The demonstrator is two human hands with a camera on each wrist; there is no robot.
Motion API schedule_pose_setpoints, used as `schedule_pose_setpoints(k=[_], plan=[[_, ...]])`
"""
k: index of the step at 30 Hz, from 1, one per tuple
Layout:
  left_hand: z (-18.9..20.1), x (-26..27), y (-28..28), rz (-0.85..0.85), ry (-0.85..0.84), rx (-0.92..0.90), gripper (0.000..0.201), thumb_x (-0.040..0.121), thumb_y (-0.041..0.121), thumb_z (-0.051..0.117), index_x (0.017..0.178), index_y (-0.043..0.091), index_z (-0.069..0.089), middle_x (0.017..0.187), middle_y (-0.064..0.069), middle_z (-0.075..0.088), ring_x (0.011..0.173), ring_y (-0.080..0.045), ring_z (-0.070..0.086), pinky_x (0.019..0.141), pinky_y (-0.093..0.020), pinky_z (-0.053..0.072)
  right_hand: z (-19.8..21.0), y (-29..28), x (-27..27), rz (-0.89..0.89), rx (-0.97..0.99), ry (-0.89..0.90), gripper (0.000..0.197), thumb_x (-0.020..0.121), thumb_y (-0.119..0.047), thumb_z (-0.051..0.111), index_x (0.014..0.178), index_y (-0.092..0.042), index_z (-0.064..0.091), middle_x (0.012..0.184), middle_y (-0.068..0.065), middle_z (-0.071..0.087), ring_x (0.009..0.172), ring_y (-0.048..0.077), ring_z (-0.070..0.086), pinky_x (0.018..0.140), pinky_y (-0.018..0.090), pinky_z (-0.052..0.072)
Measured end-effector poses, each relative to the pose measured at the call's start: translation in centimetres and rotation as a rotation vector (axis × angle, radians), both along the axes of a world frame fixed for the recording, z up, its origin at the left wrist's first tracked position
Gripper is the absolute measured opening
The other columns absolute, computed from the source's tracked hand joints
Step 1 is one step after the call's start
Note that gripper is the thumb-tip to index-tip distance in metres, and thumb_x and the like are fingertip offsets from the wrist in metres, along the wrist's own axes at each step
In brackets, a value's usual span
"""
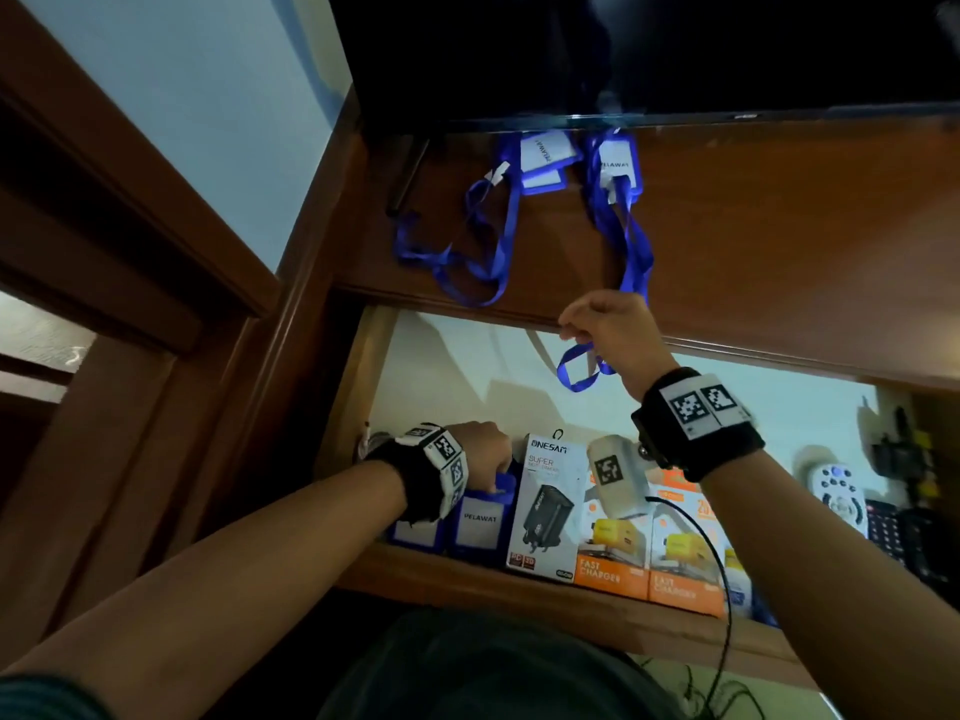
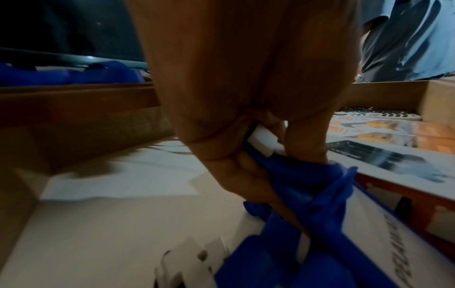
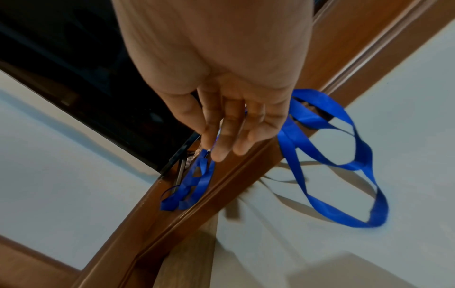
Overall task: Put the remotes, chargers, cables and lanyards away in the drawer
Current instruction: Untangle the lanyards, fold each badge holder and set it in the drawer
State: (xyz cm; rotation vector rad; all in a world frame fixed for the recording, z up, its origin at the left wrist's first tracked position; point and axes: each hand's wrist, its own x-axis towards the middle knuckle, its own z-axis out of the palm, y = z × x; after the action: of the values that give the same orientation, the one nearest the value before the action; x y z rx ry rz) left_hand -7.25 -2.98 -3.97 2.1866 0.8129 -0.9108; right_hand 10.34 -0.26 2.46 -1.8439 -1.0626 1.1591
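My left hand (image 1: 483,449) is down in the open drawer (image 1: 467,569) at its left end. It grips the bunched blue strap and white clip of a lanyard (image 2: 302,181), whose "PELAWAT" badge (image 1: 480,522) stands against the front wall. My right hand (image 1: 597,324) hovers at the cabinet top's front edge and pinches the strap of a second blue lanyard (image 1: 576,368). One loop hangs over the drawer, and its badge (image 1: 615,168) still lies on the top under the TV. Its ribbon (image 3: 344,155) loops past the fingers (image 3: 221,140). A third lanyard (image 1: 467,236) lies loose on the top.
In the drawer a black-and-white charger box (image 1: 545,506) and orange fast-charger boxes (image 1: 623,563) stand along the front. A white remote (image 1: 839,491) and dark remotes (image 1: 893,532) lie at the right. A dark TV (image 1: 623,44) overhangs the cabinet top.
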Motion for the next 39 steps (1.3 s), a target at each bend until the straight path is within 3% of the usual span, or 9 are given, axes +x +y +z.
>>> schedule_pose_setpoints(k=[2,5,9,13,21,27,30,35,39], plan=[[-0.5,0.2,0.0,-0.007,-0.01,0.003,0.039,0.084,0.03,0.066,0.055,0.012,0.048,0.06,-0.007,0.047,0.062,-0.027,0.05,0.058,-0.029,0.038,0.1,1.1,-0.1,-0.057,0.008,-0.095,0.021,0.083,-0.003,0.055,0.072,-0.013,0.07,0.075,0.007,0.069,0.073,0.016,0.063,0.075,0.029,0.052],[-1.2,0.1,0.0,-0.046,0.009,0.001,0.034,0.084,0.032,0.066,0.058,0.014,0.053,0.073,-0.007,0.058,0.07,-0.026,0.058,0.061,-0.032,0.047,0.6,2.8,-0.1,-0.091,-0.001,-0.231,0.015,0.084,-0.009,0.057,0.086,-0.012,0.072,0.088,0.005,0.069,0.082,0.016,0.061,0.079,0.03,0.052],[-1.6,-0.4,0.2,-0.08,-0.033,0.025,0.026,0.084,0.034,0.063,0.084,0.009,0.067,0.099,-0.011,0.061,0.084,-0.029,0.06,0.071,-0.038,0.054,-0.2,5.1,-1.1,0.015,0.051,-0.334,0.015,0.084,-0.008,0.057,0.088,-0.011,0.071,0.094,0.009,0.071,0.09,0.025,0.064,0.084,0.035,0.051],[-1.9,-0.6,0.5,-0.007,-0.091,0.026,0.035,0.081,0.037,0.068,0.1,0.009,0.059,0.105,-0.012,0.059,0.091,-0.032,0.059,0.078,-0.042,0.053,-2.2,8.6,-2.0,0.066,0.08,-0.437,0.026,0.077,-0.01,0.063,0.103,-0.007,0.065,0.109,0.014,0.064,0.108,0.033,0.056,0.095,0.034,0.042],[-2.2,-2.6,1.6,0.303,-0.234,-0.064,0.036,0.081,0.037,0.068,0.11,0.021,0.055,0.113,0.0,0.053,0.101,-0.018,0.053,0.086,-0.032,0.045,-2.5,15.3,-2.5,0.089,0.056,-0.61,0.044,0.084,-0.016,0.055,0.127,-0.009,0.051,0.137,0.017,0.04,0.127,0.035,0.037,0.104,0.037,0.03],[-1.8,-4.8,4.1,0.652,-0.466,-0.02,0.018,0.08,0.029,0.066,0.095,0.021,0.062,0.094,0.009,0.055,0.08,-0.004,0.051,0.083,-0.028,0.046,-2.4,18.8,-2.4,0.227,0.049,-0.711,0.06,0.086,-0.012,0.048,0.144,-0.012,0.034,0.157,0.006,0.021,0.142,0.03,0.019,0.11,0.046,0.027],[-0.9,-5.7,5.6,0.859,-0.601,0.01,0.012,0.081,0.022,0.068,0.093,0.02,0.065,0.088,0.01,0.062,0.071,0.005,0.053,0.073,-0.018,0.044,-2.5,19.3,-2.2,0.318,0.006,-0.791,0.066,0.086,-0.017,0.05,0.147,-0.022,0.027,0.159,0.002,0.013,0.143,0.031,0.014,0.108,0.054,0.026],[1.5,-5.3,8.4,1.132,-0.878,0.182,0.013,0.082,0.011,0.066,0.09,0.021,0.065,0.078,0.008,0.063,0.065,-0.007,0.055,0.063,-0.011,0.041,-2.3,17.9,-2.2,0.43,-0.016,-0.967,0.07,0.082,-0.028,0.052,0.146,-0.035,0.025,0.147,0.015,0.026,0.129,0.041,0.025,0.102,0.055,0.029],[3.3,-4.2,10.4,1.015,-1.037,0.426,0.022,0.076,0.01,0.07,0.097,0.016,0.065,0.084,0.005,0.059,0.067,-0.004,0.052,0.069,-0.005,0.038,-2.6,16.3,-2.3,0.401,-0.066,-1.001,0.072,0.082,-0.026,0.055,0.147,-0.021,0.024,0.14,0.021,0.03,0.126,0.043,0.027,0.102,0.055,0.03]])
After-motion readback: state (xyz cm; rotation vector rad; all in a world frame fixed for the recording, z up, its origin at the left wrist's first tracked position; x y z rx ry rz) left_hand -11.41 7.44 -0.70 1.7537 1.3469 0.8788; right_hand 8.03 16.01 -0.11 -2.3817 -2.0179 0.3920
